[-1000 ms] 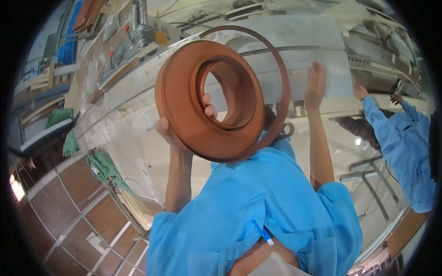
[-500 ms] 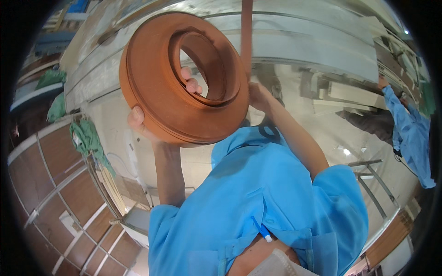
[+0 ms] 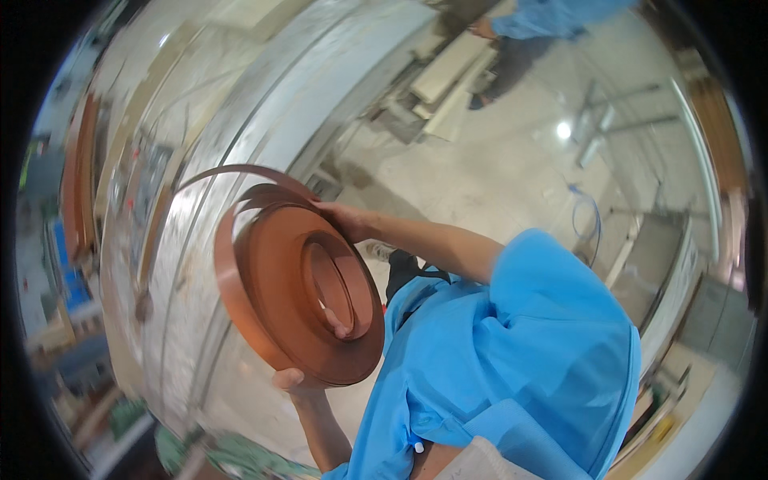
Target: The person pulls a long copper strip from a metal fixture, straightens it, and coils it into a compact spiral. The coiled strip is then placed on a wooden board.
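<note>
A thick roll of reddish-brown edge banding is held up in front of my body, tilted so its open core shows. My left hand grips it from below: the thumb lies on the outer rim and fingertips show inside the core. At the roll's upper right edge, my right hand holds the banding, with most of its fingers hidden behind it. A loose outer turn of the strip stands off the roll and arcs over its far left side.
A long grey metal-topped bench runs beyond the roll. At the upper right a person in a blue sleeve reaches to pale boards. A metal frame stands at right, with a blue cord on the floor. Green cloth lies lower left.
My view and body have turned, and the bench now runs diagonally. The roll sits lower in view; its strip, earlier straight up, now curves in a loose loop around the roll.
</note>
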A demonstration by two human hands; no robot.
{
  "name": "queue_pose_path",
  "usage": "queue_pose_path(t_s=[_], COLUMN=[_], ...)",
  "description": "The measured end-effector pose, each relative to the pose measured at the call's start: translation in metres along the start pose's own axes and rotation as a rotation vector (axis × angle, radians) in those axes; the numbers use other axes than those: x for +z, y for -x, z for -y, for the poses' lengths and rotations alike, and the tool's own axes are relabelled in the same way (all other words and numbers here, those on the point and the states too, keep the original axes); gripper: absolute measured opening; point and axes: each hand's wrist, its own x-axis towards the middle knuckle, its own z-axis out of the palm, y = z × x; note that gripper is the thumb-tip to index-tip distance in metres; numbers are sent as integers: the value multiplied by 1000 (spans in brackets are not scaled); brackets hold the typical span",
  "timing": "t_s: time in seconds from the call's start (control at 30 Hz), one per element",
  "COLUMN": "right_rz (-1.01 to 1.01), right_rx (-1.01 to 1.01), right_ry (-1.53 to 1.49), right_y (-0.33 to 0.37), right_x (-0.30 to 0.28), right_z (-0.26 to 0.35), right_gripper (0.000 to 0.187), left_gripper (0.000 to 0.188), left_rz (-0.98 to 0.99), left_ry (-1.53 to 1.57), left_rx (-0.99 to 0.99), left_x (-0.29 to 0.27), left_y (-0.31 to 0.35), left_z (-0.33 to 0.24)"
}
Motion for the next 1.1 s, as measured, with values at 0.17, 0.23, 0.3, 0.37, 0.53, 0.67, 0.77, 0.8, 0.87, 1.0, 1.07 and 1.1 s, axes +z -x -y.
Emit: queue_pose_path(t_s=[0.17, 0.23, 0.3, 0.37, 0.53, 0.67, 0.77, 0.8, 0.87, 1.0, 1.07, 1.1], right_rz=[-246, -286, -320, -463, -578, -672, -820, -821, -795, -929, -1014, -619], right_rx=[-474, -643, -613, -640, -926, -1085, -1103, -1096, -1081, -1209, -1315, -1259], right_ry=[453, 662, 508, 387, 435, 800, 812, 804, 802, 604, 352, 583], right_y=[159, 235, 323, 403, 573, 663, 713, 727, 752, 790, 819, 847], right_x=[-51, -68, -84, -94, -100, -93, -98, -104, -119, -153, -164, -170], right_z=[69, 85, 90, 88, 75, 101, 132, 146, 176, 248, 294, 332], right_gripper=[63, 64, 65, 69, 80, 85, 84, 83, 81, 73, 71, 72], left_gripper=[89, 88, 87, 87, 88, 90, 88, 87, 89, 92, 91, 90], left_rz=[209, 323, 443, 574, 871, 910, 961, 993, 935, 1012, 956, 936], left_ry=[-123, -181, -243, -294, -375, -431, -409, -379, -353, -245, -159, -149], left_rx=[-357, -505, -647, -749, -1000, -1172, -1238, -1252, -1365, -1363, -1409, -1412], left_x=[44, 82, 129, 179, 291, 360, 410, 428, 462, 527, 561, 577], left_y=[-48, -70, -92, -112, -149, -181, -211, -223, -249, -316, -357, -375], left_z=[58, 92, 132, 176, 267, 328, 367, 381, 409, 454, 472, 479])
